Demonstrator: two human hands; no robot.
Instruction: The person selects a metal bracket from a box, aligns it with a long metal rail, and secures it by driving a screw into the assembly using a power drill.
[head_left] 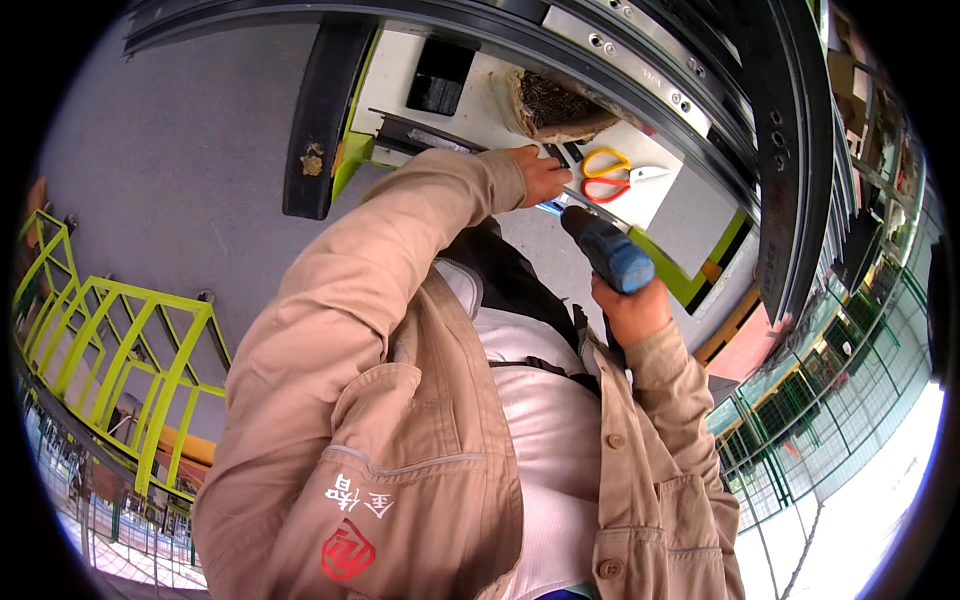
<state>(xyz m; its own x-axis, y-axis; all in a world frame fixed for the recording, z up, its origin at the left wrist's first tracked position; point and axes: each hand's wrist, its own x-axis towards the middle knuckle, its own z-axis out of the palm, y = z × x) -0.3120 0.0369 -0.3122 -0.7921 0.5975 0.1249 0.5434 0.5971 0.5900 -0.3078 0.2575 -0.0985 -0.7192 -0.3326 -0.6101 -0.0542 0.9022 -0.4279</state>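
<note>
My right hand (637,310) is wrapped round the grip of a blue and black cordless drill (618,258), whose dark nose points up and left toward my other hand. Over the edge of a white work board, my left hand (545,178) has its fingers drawn together at a small dark piece (556,155); what they pinch is too small to make out. Just right of these fingers lie scissors (636,176) with one yellow and one red handle loop. Beyond the left hand stands an open sack (555,108) full of small screw-like fasteners.
A black open box (440,78) and a dark metal profile (425,137) rest on the white board (480,80). Long black rails (790,150) with drilled holes cross the far side and right. Yellow-green frames (140,340) stand on the grey floor (200,140) at left.
</note>
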